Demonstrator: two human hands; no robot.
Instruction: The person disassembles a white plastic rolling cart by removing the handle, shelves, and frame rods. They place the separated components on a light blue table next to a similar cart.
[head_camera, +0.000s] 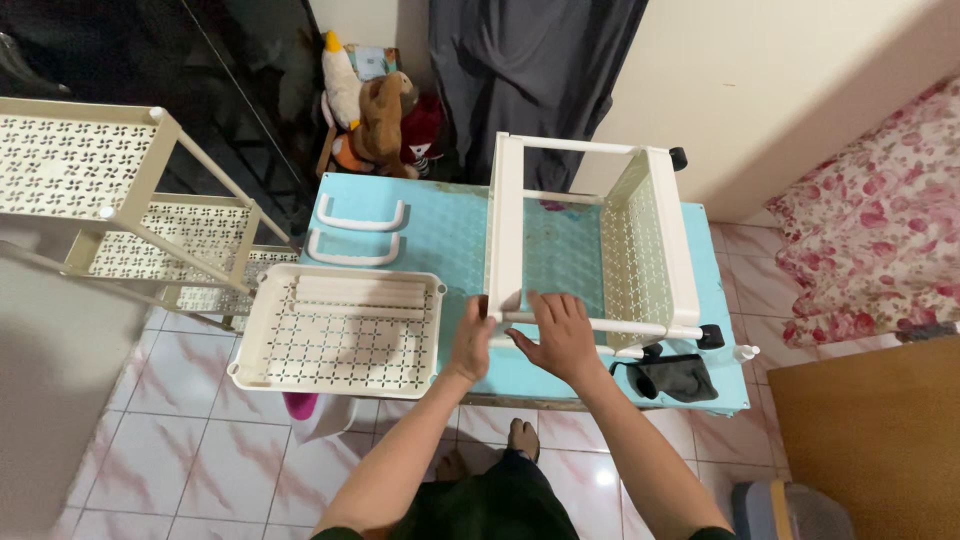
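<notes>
On the light blue table (440, 235), near its front edge, lies the white cart frame (590, 235) on its side, and both my hands are at its near end. My left hand (472, 340) wraps the corner post at the front left, fingers curled around it, thumb side hidden behind the post. My right hand (562, 335) lies flat, fingers spread, over the thin white crossbar (600, 325); can't tell if it actually grips the bar, palm hides the contact. Frame: white posts, one perforated cream side panel (630, 250) on the right, black caster wheels (710, 336) at the right-hand ends, far wheel partly hidden by the post.

Just left of the frame, a perforated cream tray (340, 330) overhangs the table edge, slats lying inside it. Behind it, two white curved handles (358, 232). By my right wrist, a dark cloth-like item (678, 377), hard to identify. Far left, a cream shelf rack (110, 190), cut off by the frame edge. Stuffed toys (375, 110) at the back; floral bedding (870, 230) on the right, cropped.
</notes>
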